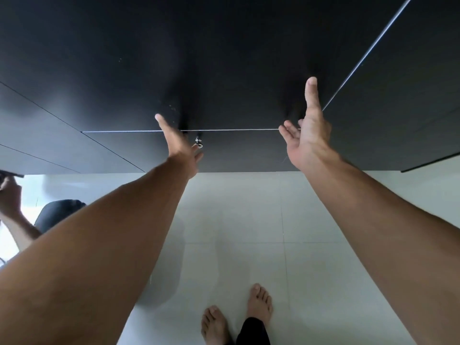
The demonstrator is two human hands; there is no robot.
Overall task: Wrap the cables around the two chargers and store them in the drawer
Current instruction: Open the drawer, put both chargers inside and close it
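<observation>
Against the dark matte cabinet front (224, 70), both bare arms reach forward with nothing held in either hand. The left hand (180, 148) is spread, its thumb raised over the thin bright seam that marks the top edge of the drawer (239, 150), its fingers just beside a small metal knob (198, 143); whether they touch it cannot be told. The right hand (307, 135) is spread too, index finger pointing up the flat panel, the other fingers fanned leftward at the same seam. The drawer front sits flush with its neighbours (only hairline gaps show around it), so it reads as closed. Neither charger nor cable is visible anywhere. Below the cabinet's lower edge lies a pale, glossy tiled floor (249, 220) with plenty of bare room, where two bare feet (236, 314) stand. At the far left edge, another person's hand (10, 195) grips something dark.
</observation>
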